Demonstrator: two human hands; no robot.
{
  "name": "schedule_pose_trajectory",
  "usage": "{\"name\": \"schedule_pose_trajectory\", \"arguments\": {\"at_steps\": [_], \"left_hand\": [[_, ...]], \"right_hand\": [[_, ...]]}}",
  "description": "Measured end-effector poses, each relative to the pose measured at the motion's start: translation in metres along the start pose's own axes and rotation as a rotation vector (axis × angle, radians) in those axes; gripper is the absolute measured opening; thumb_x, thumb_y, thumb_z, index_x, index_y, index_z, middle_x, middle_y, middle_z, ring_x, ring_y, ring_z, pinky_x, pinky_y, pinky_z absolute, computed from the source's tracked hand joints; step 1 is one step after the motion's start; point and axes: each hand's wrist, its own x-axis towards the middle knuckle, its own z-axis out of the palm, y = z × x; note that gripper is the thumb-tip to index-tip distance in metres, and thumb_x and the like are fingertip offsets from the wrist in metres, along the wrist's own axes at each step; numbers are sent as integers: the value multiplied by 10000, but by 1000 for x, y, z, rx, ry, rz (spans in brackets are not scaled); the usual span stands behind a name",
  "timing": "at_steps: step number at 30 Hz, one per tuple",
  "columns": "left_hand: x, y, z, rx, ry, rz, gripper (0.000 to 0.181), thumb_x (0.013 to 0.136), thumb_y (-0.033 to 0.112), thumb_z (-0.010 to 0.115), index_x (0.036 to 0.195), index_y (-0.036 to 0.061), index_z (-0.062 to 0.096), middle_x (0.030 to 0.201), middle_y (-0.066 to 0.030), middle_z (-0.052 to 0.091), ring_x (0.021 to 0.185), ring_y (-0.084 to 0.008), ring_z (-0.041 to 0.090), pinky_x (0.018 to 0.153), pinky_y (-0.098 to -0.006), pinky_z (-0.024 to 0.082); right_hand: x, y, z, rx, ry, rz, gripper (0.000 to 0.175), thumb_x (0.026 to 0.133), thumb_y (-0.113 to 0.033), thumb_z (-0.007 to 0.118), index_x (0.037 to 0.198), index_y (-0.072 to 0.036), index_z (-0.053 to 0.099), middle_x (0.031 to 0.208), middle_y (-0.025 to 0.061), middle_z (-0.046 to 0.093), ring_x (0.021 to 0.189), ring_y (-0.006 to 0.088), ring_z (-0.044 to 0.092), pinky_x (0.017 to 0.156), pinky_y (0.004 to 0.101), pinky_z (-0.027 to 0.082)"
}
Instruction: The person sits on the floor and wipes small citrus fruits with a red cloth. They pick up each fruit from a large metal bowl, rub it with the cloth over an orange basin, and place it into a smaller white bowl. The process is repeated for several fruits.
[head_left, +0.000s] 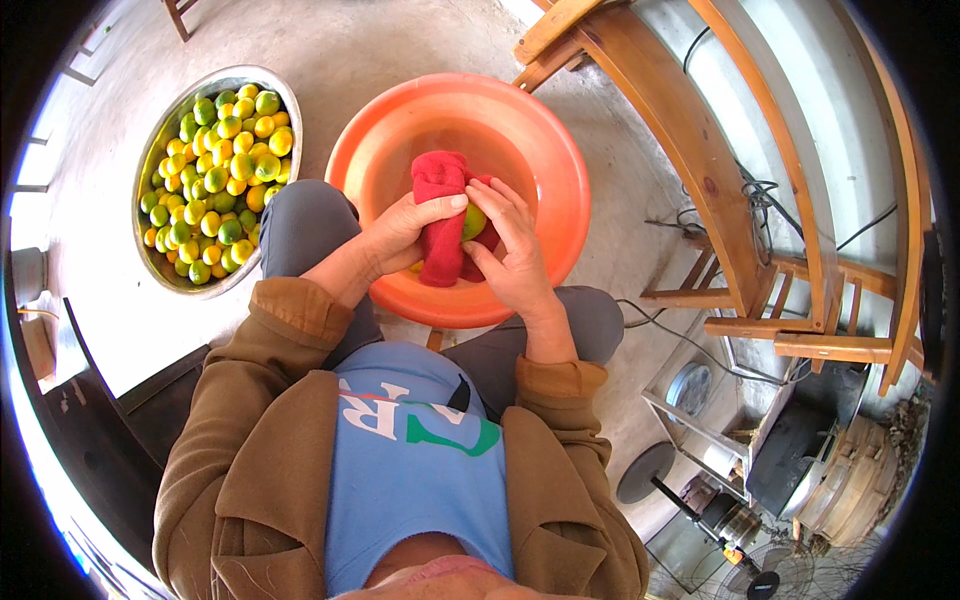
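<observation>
Over an orange plastic basin with water in it, my left hand grips a folded red cloth, thumb across its front. Against the cloth's right side my right hand holds a green citrus fruit between thumb and fingers. More red cloth lies behind the fruit, partly covered by my fingers. A bit of yellow shows low in the basin beside the cloth; the rest of it is hidden.
An oval metal tub full of green and yellow citrus fruits stands left of the basin. Wooden bench-like furniture and black cables are at the right. A metal-framed stand and a fan are at the lower right.
</observation>
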Motion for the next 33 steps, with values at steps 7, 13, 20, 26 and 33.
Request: {"name": "schedule_pose_trajectory", "arguments": {"at_steps": [7, 13, 20, 26, 33], "left_hand": [[5, -5, 4, -55, 121, 100, 459, 1032, 332, 730, 1392, 95, 574, 1268, -79, 671, 1135, -195, 676, 991, -379, 576], [7, 0, 9, -55, 197, 200, 446, 1059, 354, 685, 1389, 73, 579, 1329, -114, 677, 1202, -222, 686, 1043, -399, 575], [17, -4, -4, -124, 182, 201, 417, 1108, 288, 596, 1431, 30, 544, 1416, -161, 651, 1274, -269, 673, 1086, -416, 564], [17, -1, -2, -168, -44, 280, 500, 1122, 262, 555, 1541, 6, 458, 1505, -188, 595, 1380, -284, 596, 1192, -440, 475], [1, 0, 4, -62, -2, 113, 526, 1048, 264, 702, 1499, 73, 510, 1405, -114, 638, 1293, -244, 633, 1130, -424, 513]], "right_hand": [[1, 1, 24, -73, 171, -59, 739, 762, -49, 833, 1458, -70, 583, 1529, 145, 551, 1462, 375, 481, 1217, 502, 355], [0, 2, 32, -242, 278, -83, 760, 736, -167, 879, 1426, -89, 573, 1392, 144, 573, 1378, 401, 508, 1180, 599, 329], [-1, -7, 35, -370, 260, -46, 697, 773, -101, 868, 1416, -65, 603, 1346, 138, 599, 1320, 369, 552, 1162, 539, 370], [-1, 0, 31, -25, 285, 24, 616, 860, 14, 777, 1445, -33, 592, 1509, 170, 572, 1366, 340, 563, 1196, 446, 404], [-3, 3, 18, 82, 143, -42, 657, 871, 112, 652, 1504, -22, 543, 1588, 186, 518, 1467, 351, 499, 1236, 448, 399]]}}
